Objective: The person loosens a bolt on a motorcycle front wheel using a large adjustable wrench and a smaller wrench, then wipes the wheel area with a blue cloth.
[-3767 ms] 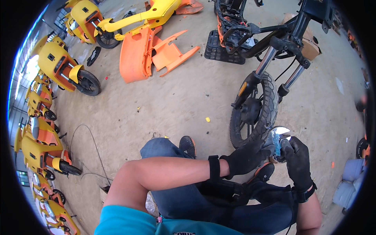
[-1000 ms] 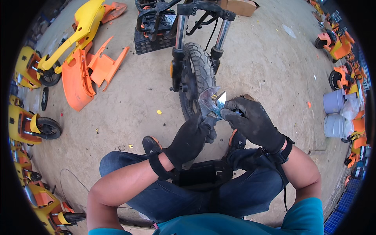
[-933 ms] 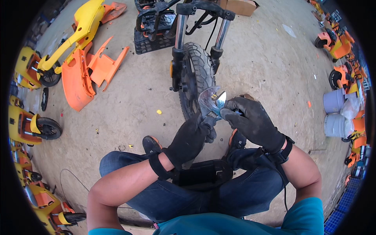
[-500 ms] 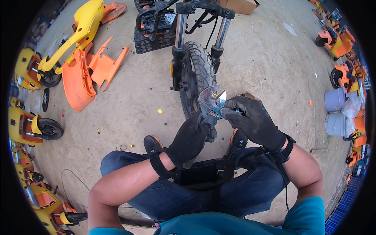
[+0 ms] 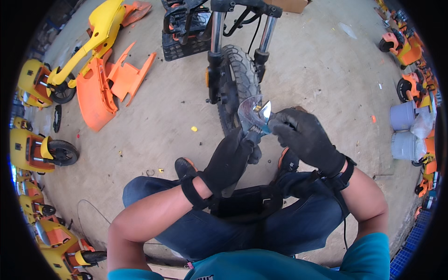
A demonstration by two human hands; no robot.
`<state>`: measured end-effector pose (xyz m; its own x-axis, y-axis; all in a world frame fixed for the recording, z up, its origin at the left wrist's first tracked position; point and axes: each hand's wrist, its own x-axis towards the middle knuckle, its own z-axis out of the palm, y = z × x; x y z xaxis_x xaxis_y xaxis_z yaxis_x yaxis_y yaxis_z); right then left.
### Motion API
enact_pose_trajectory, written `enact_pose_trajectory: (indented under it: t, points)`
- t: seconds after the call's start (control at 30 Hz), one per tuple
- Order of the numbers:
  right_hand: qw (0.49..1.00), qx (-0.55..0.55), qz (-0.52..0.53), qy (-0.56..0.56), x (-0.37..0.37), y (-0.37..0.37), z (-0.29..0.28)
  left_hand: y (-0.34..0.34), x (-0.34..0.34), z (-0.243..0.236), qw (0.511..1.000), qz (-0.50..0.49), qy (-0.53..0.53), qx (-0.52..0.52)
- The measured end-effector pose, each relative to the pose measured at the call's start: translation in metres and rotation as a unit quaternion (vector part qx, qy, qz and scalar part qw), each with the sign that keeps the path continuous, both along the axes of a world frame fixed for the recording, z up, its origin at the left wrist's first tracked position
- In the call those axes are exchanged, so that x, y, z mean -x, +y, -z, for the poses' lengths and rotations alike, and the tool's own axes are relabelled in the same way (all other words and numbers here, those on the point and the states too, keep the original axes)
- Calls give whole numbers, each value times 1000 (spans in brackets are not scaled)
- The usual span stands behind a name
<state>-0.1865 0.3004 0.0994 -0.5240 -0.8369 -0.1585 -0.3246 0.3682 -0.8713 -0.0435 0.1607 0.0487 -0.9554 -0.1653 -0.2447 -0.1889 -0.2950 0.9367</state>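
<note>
Head view: we see an adjustable wrench point(image 5: 255, 129), its head partly wrapped in clear, bluish plastic film point(image 5: 248, 112), raised above the floor point(image 5: 322, 74) between two gloved hands. The left hand point(image 5: 228, 158) has its grip closed around the handle just below the adjusting screw; the handle's lower end emerges beneath the palm. The right hand point(image 5: 305, 140) has a narrow grip, fingertips bent together at the right edge of the film, though we cannot tell whether they pinch it. Just beyond the wrench head, we find a treaded front wheel point(image 5: 240, 70), held in a fork point(image 5: 216, 35) with bright tubes. Farther out we note, at left, an orange panel point(image 5: 93, 91) and a yellow body part point(image 5: 105, 21) lying together; at the left rim, yellow scooters point(image 5: 28, 145); at the right, a lilac bucket point(image 5: 401, 116) beside a pale grey bucket point(image 5: 402, 145)
</note>
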Motion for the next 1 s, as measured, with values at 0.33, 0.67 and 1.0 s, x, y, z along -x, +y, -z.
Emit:
enact_pose_trajectory:
  t: [0.33,0.67,1.0]
  points:
    - [998,47,22,43,12,10,14,-45,-22,37,985,-126,-118,11]
    - [966,28,-39,254,20,13,25,-96,-12,97,936,-176,-289,100]
    - [919,69,-81,380,13,17,38,-110,-5,124,937,-218,-270,36]
